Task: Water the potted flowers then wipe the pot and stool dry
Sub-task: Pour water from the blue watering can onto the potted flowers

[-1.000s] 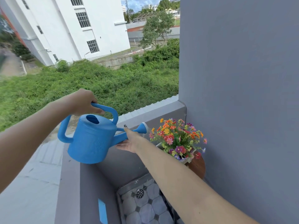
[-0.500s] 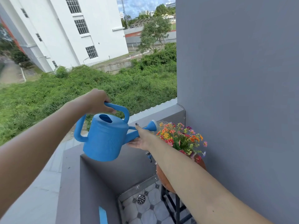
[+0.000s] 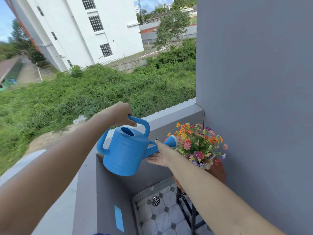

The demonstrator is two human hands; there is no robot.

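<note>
A blue watering can [image 3: 126,150] hangs over the balcony corner, tilted slightly with its spout rose right at the left edge of the colourful flowers [image 3: 197,144]. My left hand [image 3: 118,114] grips the can's top handle. My right hand [image 3: 160,154] supports the spout from below, thumb over it and fingers stretched under. The flowers stand in a pale pot [image 3: 205,166], mostly hidden by blooms and my right forearm. The pot sits on a round wooden stool [image 3: 217,172] with black metal legs, tight against the grey wall.
A grey parapet [image 3: 169,116] runs behind the can, with a drop to green scrub beyond it. A grey wall [image 3: 254,82] closes the right side. Below lie patterned floor tiles with a round drain [image 3: 155,200]. A blue tape strip [image 3: 119,217] marks the inner parapet face.
Both hands have carried the can to the right, bringing the spout rose from short of the flowers up to them. The view has tilted slightly.
</note>
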